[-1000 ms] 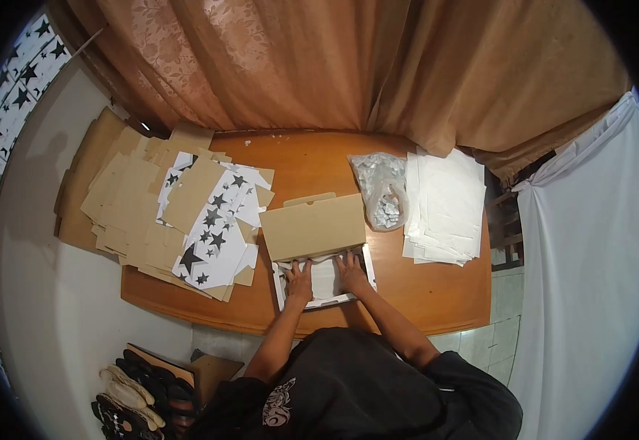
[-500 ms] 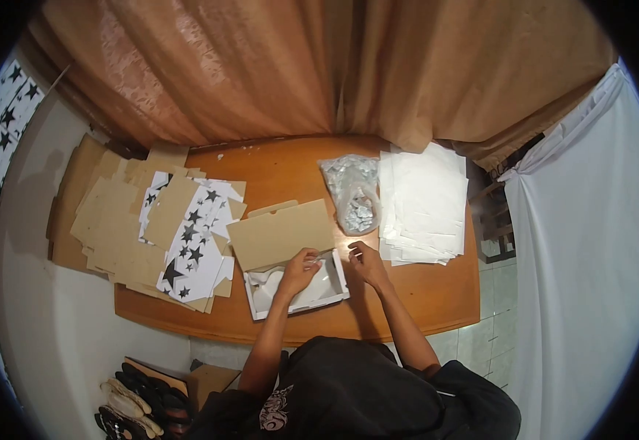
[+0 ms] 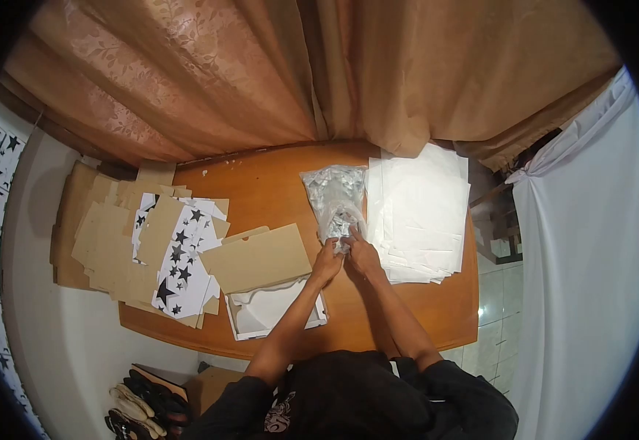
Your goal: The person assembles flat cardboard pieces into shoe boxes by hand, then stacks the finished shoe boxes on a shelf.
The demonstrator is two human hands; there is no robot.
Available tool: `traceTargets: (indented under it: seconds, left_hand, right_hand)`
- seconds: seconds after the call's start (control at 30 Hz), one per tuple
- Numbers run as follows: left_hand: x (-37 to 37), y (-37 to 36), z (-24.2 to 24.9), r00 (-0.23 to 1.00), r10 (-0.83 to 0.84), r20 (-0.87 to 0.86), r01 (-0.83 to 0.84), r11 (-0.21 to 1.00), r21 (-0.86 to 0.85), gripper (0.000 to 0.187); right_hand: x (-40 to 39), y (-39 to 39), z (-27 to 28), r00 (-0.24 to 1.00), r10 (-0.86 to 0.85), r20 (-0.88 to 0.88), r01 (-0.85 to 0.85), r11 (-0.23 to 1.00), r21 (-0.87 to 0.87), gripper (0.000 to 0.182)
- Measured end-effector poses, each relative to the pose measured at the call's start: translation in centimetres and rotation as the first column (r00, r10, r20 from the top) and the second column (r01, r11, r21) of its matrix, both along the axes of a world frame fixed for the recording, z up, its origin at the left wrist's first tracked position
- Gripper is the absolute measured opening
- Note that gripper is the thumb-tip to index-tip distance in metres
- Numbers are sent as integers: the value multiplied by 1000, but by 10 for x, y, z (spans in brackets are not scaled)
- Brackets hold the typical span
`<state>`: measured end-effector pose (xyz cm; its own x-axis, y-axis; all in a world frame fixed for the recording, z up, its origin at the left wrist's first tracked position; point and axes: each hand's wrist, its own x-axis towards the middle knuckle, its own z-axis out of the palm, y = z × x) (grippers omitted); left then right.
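Note:
A clear plastic bag full of small silver-and-white packets lies on the table, its open mouth facing me. My left hand is closed at the near left edge of that mouth, pinching the plastic. At the right side of the opening is my right hand, its fingers curled in among the packets; whatever they hold is too small to make out. Left of my forearms stands an open cardboard box, white inside, with white paper lining it. Its brown lid is folded back, away from me.
A stack of white paper sheets lies right of the bag. On the left, flat brown cardboard pieces overlap with white star-printed ones. Curtains hang behind the wooden table. Shoes are on the lower left.
Both hands have moved away from me to the bag's mouth; the left hand has left the box. The view has shifted slightly. The box remains open.

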<state>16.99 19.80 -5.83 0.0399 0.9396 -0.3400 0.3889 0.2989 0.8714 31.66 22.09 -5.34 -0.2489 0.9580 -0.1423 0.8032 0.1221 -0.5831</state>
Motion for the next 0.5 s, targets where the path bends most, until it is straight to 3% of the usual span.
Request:
traceTargets:
  seconds: [0.03,0.13,0.2,0.3,0.43,0.5]
  left_hand:
    - [2,3,-4,1000,13,-1,-13,999,51,47]
    - [3,9,-18,1000,7,15,-7,1000,-12,48]
    - [3,5,-23,1000,15,23,-14,999,-36,48]
    - [5,2,-24,999,23,27,-22,999,-46,49]
    - [3,-3,-18,997,0,74,8,994,-106,50]
    - [2,-10,-18,997,-21,68,25,999,-47,49]
  right_hand:
    - [-2,4,-1,1000,5,-6,-5,1000,-5,31]
    - [-6,8,-13,996,49,73,-46,998,-34,32]
    - [-6,7,-21,999,1,-51,8,987,163,27]
    - [-3,6,-31,999,-35,5,33,988,152,19]
    - [-4,6,-24,995,-43,90,30,990,141,22]
    - [-11,4,-8,978,-197,69,187,973,135,19]
